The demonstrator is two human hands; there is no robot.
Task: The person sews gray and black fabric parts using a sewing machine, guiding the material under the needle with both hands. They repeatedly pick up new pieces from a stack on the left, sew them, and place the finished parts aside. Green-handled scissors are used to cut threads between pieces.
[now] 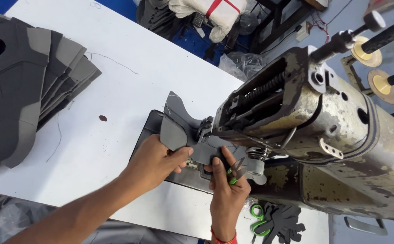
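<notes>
Head view, looking down on a white desk (115,81) with an old, worn sewing machine (332,131) filling the right side, from about two to five o'clock. Near the centre, slightly toward six o'clock, a grey cut fabric piece (183,122) lies on the machine's dark metal bed plate (149,129), its far end running under the needle area. The left hand (154,162), reaching in from eight o'clock, rests on the near part of the piece, fingers (181,156) pressed together and flat, thumb alongside, holding the material down. The right hand (226,187), coming from six o'clock, presses the piece with its fingertips just beside the presser foot while pinching small green-handled thread snips (234,174) against the palm. At nine to eleven o'clock, well apart from the hands, sits a fanned stack of grey cut pieces (25,86). At five o'clock, near the desk's edge, lie green-handled scissors (256,219) beside a small heap of dark cut pieces (282,222).
</notes>
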